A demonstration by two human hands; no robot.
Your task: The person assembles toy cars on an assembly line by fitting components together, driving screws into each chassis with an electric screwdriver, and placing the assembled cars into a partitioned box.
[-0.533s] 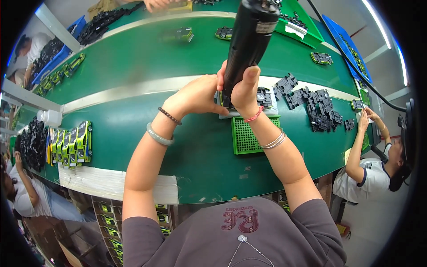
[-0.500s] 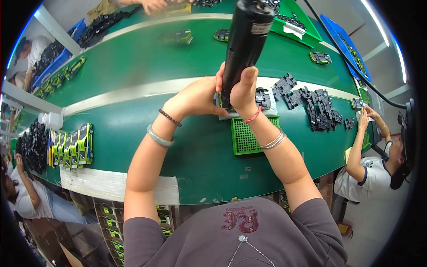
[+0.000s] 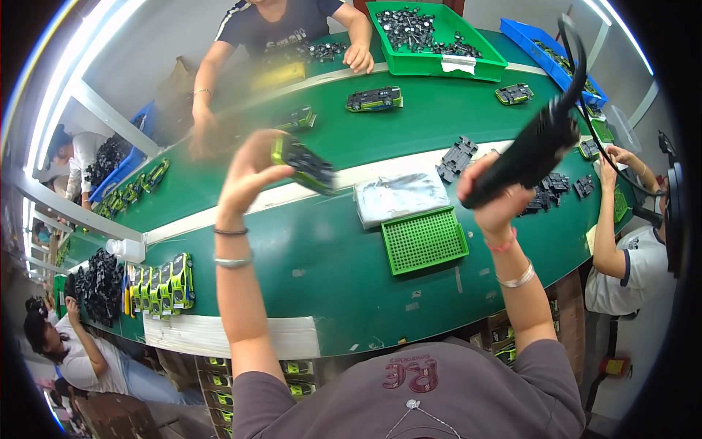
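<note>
My left hand (image 3: 248,175) is raised over the left middle of the bench, its thumb and fingers closed round a toy car (image 3: 310,167). The car is green with a black underside, tilted and slightly blurred. My right hand (image 3: 499,203) grips a black electric screwdriver (image 3: 528,155) with a cable at its upper end; the tool slants up to the right, apart from the car. Between the hands lies a pad wrapped in clear plastic (image 3: 402,197). In front of it sits a green perforated tray (image 3: 425,243). Black car chassis (image 3: 458,158) lie just beyond my right hand.
Toy cars (image 3: 374,99) stand on the green belt ahead. A green bin (image 3: 479,62) of small black parts is at the back. A row of cars (image 3: 164,284) stands at left beside a black heap (image 3: 102,289). Co-workers (image 3: 281,29) sit around the bench.
My hands have moved apart. The left has lifted the toy car from the pad and carried it left; the right has swung the screwdriver away to the right. The view has shifted.
</note>
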